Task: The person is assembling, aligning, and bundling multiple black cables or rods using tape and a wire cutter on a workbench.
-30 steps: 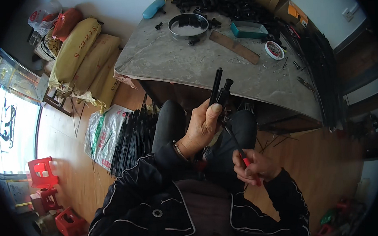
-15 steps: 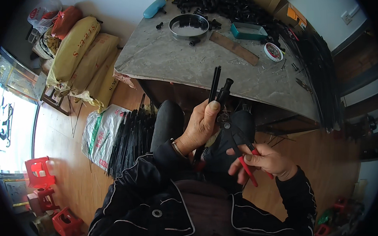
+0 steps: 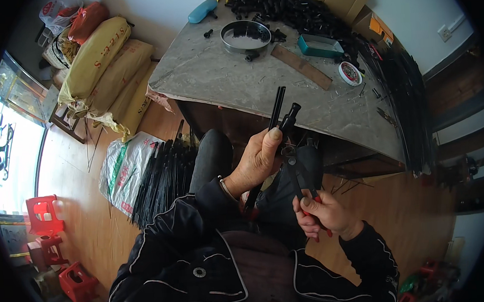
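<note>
Now, working from far away, I see the left hand (image 3: 260, 156) with its fingers clenched around thin black rods (image 3: 277, 106) and one thicker black tube (image 3: 290, 117), which rise above this hand, slightly tilted. The right hand (image 3: 326, 215) is lower and more to the right; its fingers grasp the red-handled pliers (image 3: 296, 181). The head of the pliers is just beside the left hand, below the black tube, but I cannot tell if it touches anything. Beyond both hands is the grey surface (image 3: 216, 70), carrying a round tray (image 3: 247, 40), a green box (image 3: 320, 53), a wooden strip (image 3: 301, 67) and a heap of black parts (image 3: 286, 9). On the floor (image 3: 89, 213), at left, a bundle of long rods (image 3: 164, 179) lies beside a white bag (image 3: 124, 171).
</note>
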A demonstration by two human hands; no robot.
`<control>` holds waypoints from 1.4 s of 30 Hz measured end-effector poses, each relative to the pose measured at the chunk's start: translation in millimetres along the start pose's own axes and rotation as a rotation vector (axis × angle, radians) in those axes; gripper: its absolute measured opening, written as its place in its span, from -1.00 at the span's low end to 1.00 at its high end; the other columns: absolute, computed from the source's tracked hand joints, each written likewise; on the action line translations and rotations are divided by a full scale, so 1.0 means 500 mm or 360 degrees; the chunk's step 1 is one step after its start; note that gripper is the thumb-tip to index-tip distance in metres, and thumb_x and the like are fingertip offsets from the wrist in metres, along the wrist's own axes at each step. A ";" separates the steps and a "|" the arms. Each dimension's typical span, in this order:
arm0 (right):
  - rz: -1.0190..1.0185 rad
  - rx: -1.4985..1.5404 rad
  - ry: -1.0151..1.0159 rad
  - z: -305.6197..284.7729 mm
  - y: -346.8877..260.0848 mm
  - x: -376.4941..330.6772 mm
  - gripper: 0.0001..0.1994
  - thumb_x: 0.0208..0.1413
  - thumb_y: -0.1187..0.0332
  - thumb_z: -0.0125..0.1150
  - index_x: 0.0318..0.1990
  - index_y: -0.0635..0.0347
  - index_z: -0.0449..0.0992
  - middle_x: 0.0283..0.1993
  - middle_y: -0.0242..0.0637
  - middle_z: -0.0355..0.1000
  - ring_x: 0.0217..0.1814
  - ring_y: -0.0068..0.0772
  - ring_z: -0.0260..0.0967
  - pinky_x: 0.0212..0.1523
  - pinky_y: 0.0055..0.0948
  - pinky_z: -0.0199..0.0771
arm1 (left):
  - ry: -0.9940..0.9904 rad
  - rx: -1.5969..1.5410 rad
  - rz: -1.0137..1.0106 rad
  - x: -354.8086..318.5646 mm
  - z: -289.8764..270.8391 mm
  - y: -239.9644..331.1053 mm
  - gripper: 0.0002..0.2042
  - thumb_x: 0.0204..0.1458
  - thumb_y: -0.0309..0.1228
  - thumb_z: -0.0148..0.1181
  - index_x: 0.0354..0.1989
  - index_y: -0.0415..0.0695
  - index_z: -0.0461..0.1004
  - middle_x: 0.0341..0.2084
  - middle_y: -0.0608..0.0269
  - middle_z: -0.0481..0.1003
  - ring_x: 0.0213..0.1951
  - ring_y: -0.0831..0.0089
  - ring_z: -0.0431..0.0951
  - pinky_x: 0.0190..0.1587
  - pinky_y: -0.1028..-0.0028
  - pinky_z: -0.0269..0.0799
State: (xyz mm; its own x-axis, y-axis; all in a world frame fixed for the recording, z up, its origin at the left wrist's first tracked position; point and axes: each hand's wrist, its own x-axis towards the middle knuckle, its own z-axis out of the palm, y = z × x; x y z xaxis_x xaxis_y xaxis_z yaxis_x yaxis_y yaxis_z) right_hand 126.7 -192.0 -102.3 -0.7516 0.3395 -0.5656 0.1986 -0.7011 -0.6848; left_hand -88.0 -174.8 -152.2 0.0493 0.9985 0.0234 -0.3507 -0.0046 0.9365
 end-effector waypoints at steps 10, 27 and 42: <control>0.0338 -0.0767 0.0442 0.034 -0.117 -0.039 -0.74 0.28 0.22 0.06 -0.32 0.20 0.24 -0.63 -0.44 0.19 -0.66 -0.58 0.18 -0.64 -0.52 0.26 | 0.0064 0.0009 0.0057 0.001 0.021 -0.013 -0.49 0.23 0.12 -0.15 -0.33 -0.17 0.34 -0.66 0.48 0.23 -0.68 0.73 0.18 -0.65 0.65 0.08; -0.1277 -0.2645 0.1551 0.006 -0.092 -0.020 -0.55 -0.23 0.62 0.32 -0.18 0.16 0.23 -0.23 -0.21 0.31 -0.15 -0.12 0.34 -0.09 -0.19 0.27 | 0.0205 -0.0126 0.0018 0.004 0.016 -0.013 -0.52 0.18 0.11 0.00 -0.38 -0.14 0.37 -0.64 0.51 0.28 -0.64 0.75 0.20 -0.62 0.66 0.09; -0.1216 -0.2118 0.1762 0.005 0.004 0.013 -0.65 -0.16 0.64 0.31 -0.30 0.20 0.23 -0.31 -0.21 0.27 -0.31 -0.15 0.33 -0.27 -0.27 0.36 | 0.0208 -0.0170 -0.0071 0.018 0.023 -0.008 -0.73 0.09 -0.18 0.28 -0.40 -0.14 0.45 -0.63 0.55 0.32 -0.57 0.76 0.23 -0.54 0.66 0.12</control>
State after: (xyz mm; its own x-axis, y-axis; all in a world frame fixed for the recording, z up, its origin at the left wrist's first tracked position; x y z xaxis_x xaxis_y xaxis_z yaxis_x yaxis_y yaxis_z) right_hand 120.8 -192.8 -106.4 -0.3212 0.8758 0.3604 0.7611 0.4651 -0.4521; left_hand -75.3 -166.4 -151.7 -0.0527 0.9962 -0.0700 -0.4486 0.0390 0.8929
